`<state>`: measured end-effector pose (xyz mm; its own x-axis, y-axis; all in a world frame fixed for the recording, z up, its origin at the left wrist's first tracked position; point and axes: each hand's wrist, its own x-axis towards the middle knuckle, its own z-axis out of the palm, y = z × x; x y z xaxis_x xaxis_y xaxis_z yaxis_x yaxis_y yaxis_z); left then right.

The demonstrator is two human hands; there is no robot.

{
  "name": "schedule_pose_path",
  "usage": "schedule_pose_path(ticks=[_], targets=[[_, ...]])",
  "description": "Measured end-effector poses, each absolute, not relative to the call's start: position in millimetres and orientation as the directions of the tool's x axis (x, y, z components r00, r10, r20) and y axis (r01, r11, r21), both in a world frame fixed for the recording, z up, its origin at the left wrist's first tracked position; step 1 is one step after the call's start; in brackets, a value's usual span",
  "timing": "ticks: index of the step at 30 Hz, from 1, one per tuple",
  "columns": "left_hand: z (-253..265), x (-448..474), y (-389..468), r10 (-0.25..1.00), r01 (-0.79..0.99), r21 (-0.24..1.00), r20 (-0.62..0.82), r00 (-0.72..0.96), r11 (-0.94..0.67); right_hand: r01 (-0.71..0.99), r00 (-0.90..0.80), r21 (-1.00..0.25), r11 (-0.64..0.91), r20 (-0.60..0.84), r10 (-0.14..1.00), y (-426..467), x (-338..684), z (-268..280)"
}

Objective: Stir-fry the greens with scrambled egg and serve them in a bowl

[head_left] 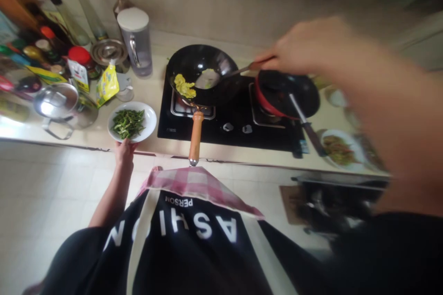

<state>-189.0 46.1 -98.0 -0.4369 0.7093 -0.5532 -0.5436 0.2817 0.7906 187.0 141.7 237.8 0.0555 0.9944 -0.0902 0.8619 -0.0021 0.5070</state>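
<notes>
My left hand (pixel 124 153) grips the near rim of a white plate (pixel 149 122) that holds sliced green peppers (pixel 128 122), at the counter's edge left of the stove. My right hand (pixel 299 48), blurred, is closed round the handle of a spatula (pixel 236 73) above the red pan. The spatula's blade lies inside a black wok (pixel 202 55) on the left burner. Yellow scrambled egg (pixel 184 86) rests in the wok's left side. The wok's wooden handle (pixel 196 136) points toward me, with neither hand on it.
A red-rimmed pan (pixel 261 97) with another utensil (pixel 304 122) in it stands on the right burner. A plate of cooked food (pixel 341 150) lies right of the stove (pixel 221 136). At left are a plastic pitcher (pixel 138 44), a steel pot (pixel 65 103), a yellow pouch (pixel 108 84) and several bottles.
</notes>
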Motion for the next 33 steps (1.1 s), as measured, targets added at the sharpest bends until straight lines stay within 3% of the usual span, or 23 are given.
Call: schedule_pose_path(ticks=[5, 7, 10, 14, 18, 21, 23, 29, 33], targets=[[-94, -193, 41, 0.765, -0.572, 0.793, -0.498, -0.409, 0.211, 0.899, 0.000, 0.412, 0.145, -0.332, 0.943, 151, 191, 249], [-92, -195, 33, 0.781, -0.571, 0.797, -0.480, -0.400, 0.197, 0.951, 0.023, 0.302, 0.074, -0.308, 0.951, 150, 188, 232], [-89, -197, 18, 0.786, -0.559, 0.803, -0.476, -0.395, 0.206, 0.994, 0.107, 0.040, -0.100, -0.288, 0.952, 141, 199, 212], [-78, -202, -2, 0.808, -0.559, 0.808, -0.449, -0.381, 0.185, 0.917, 0.195, -0.227, -0.328, -0.463, 0.865, 127, 226, 213], [-55, -205, -7, 0.849, -0.553, 0.821, -0.388, -0.359, 0.141, 0.725, 0.192, -0.461, -0.512, -0.577, 0.793, 118, 216, 197], [-25, -203, -2, 0.885, -0.527, 0.841, -0.332, -0.326, 0.121, 0.390, 0.132, -0.677, -0.624, -0.630, 0.766, 115, 195, 165], [1, -199, 4, 0.908, -0.520, 0.848, -0.293, -0.299, 0.102, 0.184, 0.105, -0.728, -0.660, -0.653, 0.750, 112, 190, 144], [70, -170, 53, 0.963, -0.462, 0.884, -0.186, -0.197, 0.076, -0.065, 0.031, -0.837, -0.543, -0.545, 0.838, 65, 214, 112], [87, -143, 113, 0.986, -0.428, 0.902, -0.117, -0.123, 0.054, 0.090, 0.126, -0.928, -0.362, -0.349, 0.928, 29, 221, 107]])
